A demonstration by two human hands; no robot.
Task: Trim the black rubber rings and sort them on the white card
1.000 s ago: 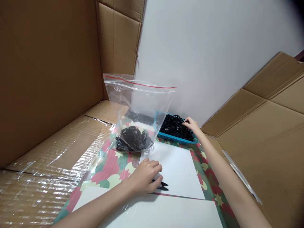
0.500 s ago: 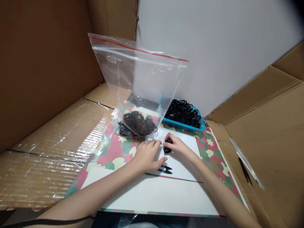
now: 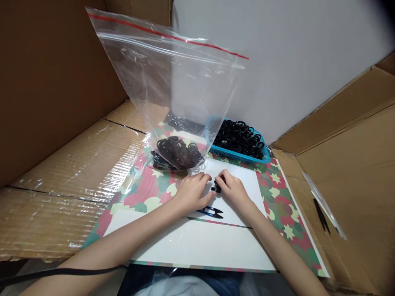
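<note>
Camouflage-patterned mat (image 3: 274, 179) underlies a white sheet (image 3: 243, 176). Zip-lock bag (image 3: 154, 82): small batch of black pieces (image 3: 179, 152) at bottom. Left hand (image 3: 189, 191): thumb and forefinger apart; ring contact unclear. Snips (image 3: 217, 216): beside its thumb. Black ring (image 3: 218, 186): over sheet, pinched by right hand (image 3: 234, 189). Blue basket (image 3: 240, 157): larger batch remains unbagged

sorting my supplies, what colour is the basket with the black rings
The basket is bright blue, showing best in the head view.
</note>
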